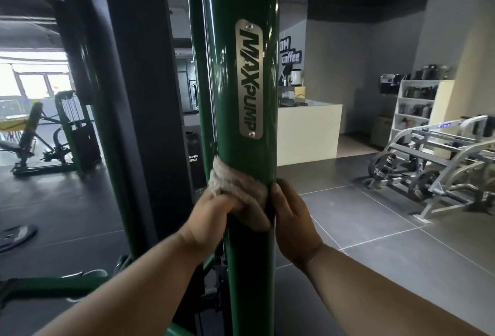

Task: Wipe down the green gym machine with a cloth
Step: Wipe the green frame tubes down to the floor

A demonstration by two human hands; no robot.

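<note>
Left hand (214, 214) gripping a beige cloth (235, 188), pressed around the green machine upright (246, 94); right hand (293, 220) just beside it, fingers relaxed flat against the post; silver nameplate (249, 78) above both hands

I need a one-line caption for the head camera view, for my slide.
Left hand presses a beige cloth on the green upright post; right hand holds its other side.
</note>
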